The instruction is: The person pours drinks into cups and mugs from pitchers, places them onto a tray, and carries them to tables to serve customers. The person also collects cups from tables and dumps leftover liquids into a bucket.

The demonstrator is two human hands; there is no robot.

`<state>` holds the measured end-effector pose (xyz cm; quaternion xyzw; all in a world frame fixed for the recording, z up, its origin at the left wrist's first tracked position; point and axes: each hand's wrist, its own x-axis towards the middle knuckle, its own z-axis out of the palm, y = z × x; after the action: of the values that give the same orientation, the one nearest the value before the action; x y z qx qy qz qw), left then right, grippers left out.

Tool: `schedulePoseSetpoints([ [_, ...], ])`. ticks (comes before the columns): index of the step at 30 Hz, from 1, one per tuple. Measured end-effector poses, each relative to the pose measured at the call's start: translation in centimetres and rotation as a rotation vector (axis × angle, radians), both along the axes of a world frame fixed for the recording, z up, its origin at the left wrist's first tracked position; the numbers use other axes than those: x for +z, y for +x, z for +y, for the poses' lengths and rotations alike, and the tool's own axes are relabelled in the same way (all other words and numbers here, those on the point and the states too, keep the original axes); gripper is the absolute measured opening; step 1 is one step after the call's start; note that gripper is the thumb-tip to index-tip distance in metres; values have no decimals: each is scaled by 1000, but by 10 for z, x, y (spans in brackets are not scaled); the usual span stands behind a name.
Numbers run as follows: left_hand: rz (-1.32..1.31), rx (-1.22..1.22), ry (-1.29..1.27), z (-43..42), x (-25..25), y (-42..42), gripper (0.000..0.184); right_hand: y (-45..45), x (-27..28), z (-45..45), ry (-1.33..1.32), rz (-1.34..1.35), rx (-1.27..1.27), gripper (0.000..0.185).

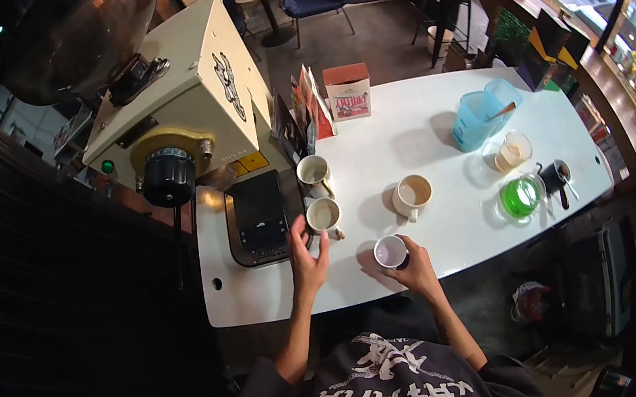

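My right hand [415, 266] is wrapped round a small cup [390, 252] near the front edge of the white table [346, 285]. The inside of that cup looks pale. My left hand [308, 258] has its fingers apart, beside a white mug [323, 215] whose handle points toward the front right. Just behind that mug stands another mug [313, 171]. A third mug [413, 195] stands by itself behind the held cup, handle toward me. Left of my left hand lies a black scale [262, 214] on a dark tray.
A large cream grinder [182, 96] rises at the left. Bags [311, 106] and a red-and-white box [349, 92] stand at the back. At the right are blue pitchers [478, 119], a glass server [513, 151], a vessel of green liquid [520, 197] and a black item [555, 176].
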<state>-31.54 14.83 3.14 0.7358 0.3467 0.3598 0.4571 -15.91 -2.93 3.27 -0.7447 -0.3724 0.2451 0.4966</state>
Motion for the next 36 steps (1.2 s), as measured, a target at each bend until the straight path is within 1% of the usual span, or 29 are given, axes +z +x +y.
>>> schedulePoseSetpoints([
  [2, 70, 121, 166, 12, 11, 17, 78, 15, -5, 5, 4, -20, 28, 61],
  [3, 78, 137, 161, 16, 12, 25, 78, 19, -7, 7, 9, -37, 29, 61],
  [4, 149, 159, 213, 21, 10, 34, 89, 22, -8, 7, 3, -29, 42, 61],
  [6, 273, 181, 310, 29, 8, 50, 112, 30, -4, 11, 46, -103, 69, 64],
  [7, 278, 183, 308, 30, 6, 58, 112, 33, -1, 13, 44, -99, 72, 64],
  [9, 303, 227, 120, 31, 3, 73, 115, 35, 5, 15, 42, -96, 105, 65],
  [10, 347, 246, 112, 33, 1, 79, 117, 35, 4, 17, 28, -105, 117, 65],
  [11, 349, 244, 112, 35, -1, 84, 117, 36, 3, 17, 28, -103, 116, 65],
  [13, 402, 347, 266, 40, -8, 94, 112, 37, 7, 19, 53, -167, 137, 66],
  [14, 377, 385, 334, 44, -11, 97, 111, 38, 11, 19, 21, -142, 157, 66],
  [17, 420, 419, 339, 52, -13, 103, 110, 42, 10, 19, 16, -145, 196, 65],
  [19, 424, 440, 401, 53, -11, 105, 100, 45, 11, 19, 18, -137, 213, 65],
  [21, 337, 380, 287, 53, -7, 106, 83, 48, 7, 17, 12, -141, 249, 64],
  [22, 338, 376, 290, 56, -12, 107, 83, 49, 6, 17, 14, -140, 245, 64],
  [23, 294, 387, 285, 58, -19, 108, 77, 49, 6, 16, -12, -127, 243, 64],
  [25, 251, 394, 281, 60, -22, 109, 71, 50, 5, 15, -35, -113, 239, 65],
  [28, 258, 376, 288, 60, -21, 110, 69, 47, 3, 16, -75, -127, 202, 68],
  [30, 243, 269, 230, 64, -18, 110, 69, 47, -1, 16, -62, -130, 173, 68],
  [32, 199, 219, 272, 76, -36, 110, 69, 49, -2, 15, -52, -131, 142, 69],
  [34, 156, 168, 312, 79, -37, 115, 70, 52, 1, 14, -84, -120, 111, 69],
  [36, 156, 86, 288, 81, -32, 121, 70, 55, 3, 14, -81, -104, 79, 68],
])
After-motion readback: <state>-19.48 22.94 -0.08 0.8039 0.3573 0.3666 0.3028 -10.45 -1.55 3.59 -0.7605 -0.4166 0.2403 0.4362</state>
